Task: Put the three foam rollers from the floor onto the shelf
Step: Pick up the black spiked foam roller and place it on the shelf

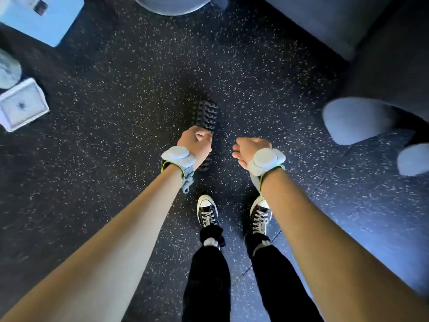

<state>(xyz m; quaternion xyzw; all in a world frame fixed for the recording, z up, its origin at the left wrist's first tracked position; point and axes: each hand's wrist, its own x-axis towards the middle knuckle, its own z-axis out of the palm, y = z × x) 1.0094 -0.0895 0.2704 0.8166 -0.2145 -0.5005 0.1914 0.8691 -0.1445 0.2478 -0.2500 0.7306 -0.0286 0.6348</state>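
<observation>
The left hand is curling closed over the near end of 1 knobbly foam roller, its long axis running away from the shoes along the floor; the right hand, loosely curled and empty, is hovering just beside it.

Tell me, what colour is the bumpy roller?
Black, with raised knobs all over; the foam roller shows in the head view, held by the left hand.

Dim scene, cold blue cast. Light enters from the right: speckled floor glows blue there and falls to near-black on the left. Forearms lit on top, shaded beneath. Black ridged roller barely separates from the dark floor. Soft motion blur overall, speckles smeared outward toward the borders. Strong wide-angle stretch at the edges; pale objects top left look washed.
</observation>
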